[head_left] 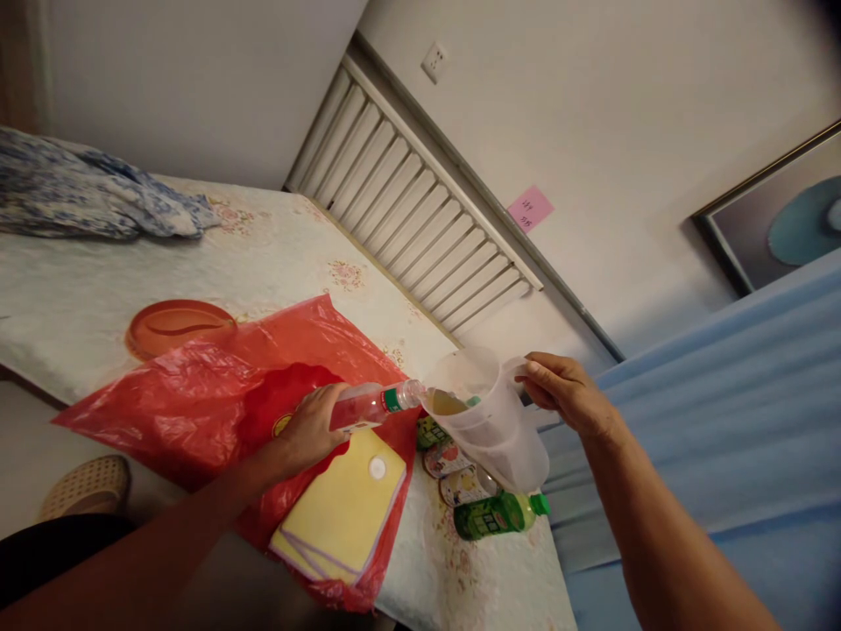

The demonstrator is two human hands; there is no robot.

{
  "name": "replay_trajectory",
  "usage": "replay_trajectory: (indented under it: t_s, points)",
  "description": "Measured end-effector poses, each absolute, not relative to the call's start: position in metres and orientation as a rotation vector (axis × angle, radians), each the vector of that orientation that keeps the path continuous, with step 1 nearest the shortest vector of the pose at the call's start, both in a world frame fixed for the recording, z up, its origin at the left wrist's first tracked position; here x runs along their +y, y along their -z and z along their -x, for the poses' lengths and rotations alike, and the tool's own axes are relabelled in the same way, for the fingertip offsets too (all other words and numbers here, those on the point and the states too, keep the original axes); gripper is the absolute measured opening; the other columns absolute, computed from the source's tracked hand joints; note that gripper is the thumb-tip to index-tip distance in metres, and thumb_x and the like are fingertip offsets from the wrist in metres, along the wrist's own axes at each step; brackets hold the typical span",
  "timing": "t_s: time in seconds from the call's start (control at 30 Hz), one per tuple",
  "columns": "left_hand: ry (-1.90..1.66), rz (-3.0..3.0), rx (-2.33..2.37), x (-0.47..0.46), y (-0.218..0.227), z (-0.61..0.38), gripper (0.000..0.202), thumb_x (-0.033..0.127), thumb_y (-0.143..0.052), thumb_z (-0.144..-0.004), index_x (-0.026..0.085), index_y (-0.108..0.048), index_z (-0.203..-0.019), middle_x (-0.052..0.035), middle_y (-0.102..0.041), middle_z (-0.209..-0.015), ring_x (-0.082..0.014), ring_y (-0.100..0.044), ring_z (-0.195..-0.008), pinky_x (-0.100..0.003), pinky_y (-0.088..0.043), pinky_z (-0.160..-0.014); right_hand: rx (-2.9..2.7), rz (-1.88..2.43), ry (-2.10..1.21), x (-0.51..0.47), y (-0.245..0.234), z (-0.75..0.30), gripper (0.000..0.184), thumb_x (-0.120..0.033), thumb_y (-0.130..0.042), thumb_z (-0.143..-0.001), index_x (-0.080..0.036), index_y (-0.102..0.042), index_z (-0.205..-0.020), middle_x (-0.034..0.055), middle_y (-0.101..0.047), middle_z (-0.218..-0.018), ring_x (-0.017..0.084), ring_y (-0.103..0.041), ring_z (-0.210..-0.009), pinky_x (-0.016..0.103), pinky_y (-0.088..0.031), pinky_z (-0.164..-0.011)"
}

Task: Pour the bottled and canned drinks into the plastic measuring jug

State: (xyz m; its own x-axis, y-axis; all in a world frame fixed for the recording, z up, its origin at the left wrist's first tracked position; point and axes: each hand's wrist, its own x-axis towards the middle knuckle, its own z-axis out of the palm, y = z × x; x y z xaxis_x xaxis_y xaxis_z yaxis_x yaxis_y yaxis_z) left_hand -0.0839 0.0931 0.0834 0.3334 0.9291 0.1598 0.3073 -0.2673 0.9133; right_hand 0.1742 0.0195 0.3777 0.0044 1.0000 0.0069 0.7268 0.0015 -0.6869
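My left hand [311, 428] is wrapped round a small clear bottle [372, 405] with a red label and a green neck band, tipped on its side with its mouth over the rim of a translucent plastic jug [490, 421]. My right hand [565, 392] grips the jug's handle and holds it tilted above the table. A little yellowish liquid lies inside the jug. Under the jug, several small bottles lie on the table, among them a green one [498, 516].
A red plastic bag [197, 403] lies on the flowered tablecloth [79, 298], with yellow cloths [348, 517] and a white cap on top. A blue patterned cloth [85, 193] is at the back left. A radiator and blue fabric [723, 421] are close by.
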Motion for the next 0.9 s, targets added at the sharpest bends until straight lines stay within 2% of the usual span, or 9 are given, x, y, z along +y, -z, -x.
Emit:
replay_trajectory:
  t_s: [0.17,0.47,0.9]
  points:
    - [-0.925,-1.792,1.074,0.0941,-0.0825,0.0841,0.062,0.024,-0.061,-0.073,0.018,-0.047,-0.134,-0.0145,-0.055,-0.141,-0.0315,-0.047,-0.136,-0.041,-0.036,-0.113,-1.781,1.809,-0.69,0.0197,-0.3791,-0.1721,0.05,-0.065,-0.067,-0.08,-0.015,-0.067,-0.075,-0.0077,-0.034,-0.047,0.006,-0.026,-0.043,0.021,-0.018,-0.042]
    - [-0.792,-1.855,1.164,0.093,-0.0873,0.085,0.067,0.025,-0.061,-0.076,0.02,-0.043,-0.14,-0.0107,-0.051,-0.148,-0.0276,-0.043,-0.14,-0.036,-0.034,-0.114,-1.814,1.844,-0.729,0.0211,-0.3821,-0.1739,0.05,-0.064,-0.064,-0.084,-0.015,-0.064,-0.078,-0.0083,-0.033,-0.049,0.006,-0.025,-0.044,0.022,-0.016,-0.043]
    - [-0.838,-1.859,1.128,0.0937,-0.0838,0.0836,0.063,0.026,-0.06,-0.076,0.02,-0.043,-0.136,-0.0112,-0.053,-0.143,-0.0283,-0.045,-0.137,-0.038,-0.033,-0.113,-1.85,1.882,-0.696,0.0224,-0.384,-0.1722,0.052,-0.066,-0.062,-0.085,-0.014,-0.064,-0.079,-0.0082,-0.034,-0.048,0.006,-0.026,-0.045,0.023,-0.018,-0.043]
